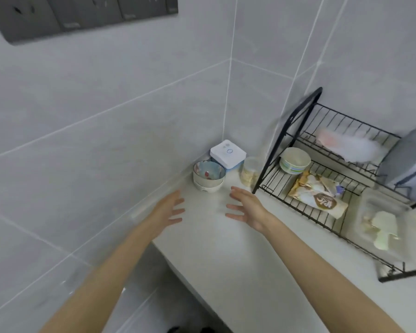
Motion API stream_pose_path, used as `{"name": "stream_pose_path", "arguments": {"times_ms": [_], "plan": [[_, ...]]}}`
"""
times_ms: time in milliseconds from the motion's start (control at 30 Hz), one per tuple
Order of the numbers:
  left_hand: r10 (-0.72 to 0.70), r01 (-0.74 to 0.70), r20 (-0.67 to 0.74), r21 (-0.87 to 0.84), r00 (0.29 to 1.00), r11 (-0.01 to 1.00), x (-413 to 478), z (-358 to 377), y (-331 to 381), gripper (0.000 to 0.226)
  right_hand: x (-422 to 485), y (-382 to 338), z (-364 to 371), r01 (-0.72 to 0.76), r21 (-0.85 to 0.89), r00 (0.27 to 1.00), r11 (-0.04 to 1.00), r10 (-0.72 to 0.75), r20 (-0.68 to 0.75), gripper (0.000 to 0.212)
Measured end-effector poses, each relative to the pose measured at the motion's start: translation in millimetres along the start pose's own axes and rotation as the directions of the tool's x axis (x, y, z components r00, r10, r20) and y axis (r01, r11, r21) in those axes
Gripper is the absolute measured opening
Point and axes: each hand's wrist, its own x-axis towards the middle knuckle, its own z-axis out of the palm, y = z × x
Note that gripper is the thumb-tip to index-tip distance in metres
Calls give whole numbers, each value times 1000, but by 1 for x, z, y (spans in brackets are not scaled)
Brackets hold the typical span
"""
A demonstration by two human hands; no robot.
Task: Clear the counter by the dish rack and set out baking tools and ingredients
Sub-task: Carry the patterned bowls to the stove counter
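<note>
Two hands are held open above the pale counter (226, 251), left hand (169, 211) and right hand (246, 207) apart, nothing gripped.
Corner of the grey tiled walls (101, 111) is crowded by stacked bowls (209, 176), a white box (228, 153) and a clear jar (249, 174), just beside the black dish rack (286, 131); a dark socket panel (82, 18) is mounted up high. Print on the packet (318, 196) in the rack can't be read, too blurry.

I read the dish rack (275, 186) as thin black-coated metal wire. On its lower tier lies a glossy printed packet (317, 194). Just left of the rack stands a clear plastic jar (249, 175), then glazed, shiny stacked bowls (209, 175). The surface (226, 241) beneath looks pale, smooth and matt.
</note>
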Motion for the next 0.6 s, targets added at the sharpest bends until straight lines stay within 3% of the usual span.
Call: {"name": "stream_pose_path", "arguments": {"times_ms": [100, 233, 333, 467, 600], "plan": [[-74, 76, 47, -56, 996, 995, 43, 0, 7, 44, 39, -5, 3, -78, 94, 996, 992, 82, -37, 42], [-198, 210, 85, -153, 976, 966, 82, 11, 20, 22, 75, -3, 9, -126, 171, 987, 977, 141, -75, 39], [-258, 275, 104, -202, 960, 940, 112, 16, 31, 24, 102, -5, 19, -142, 201, 983, 969, 162, -87, 40], [-277, 303, 177, -144, 945, 942, 139, 20, 39, 30, 124, -7, 28, -142, 218, 986, 966, 157, -54, 22], [-254, 283, 202, -133, 946, 950, 156, 21, 40, 26, 133, -6, 29, -110, 255, 987, 961, 135, -84, 17]]}}
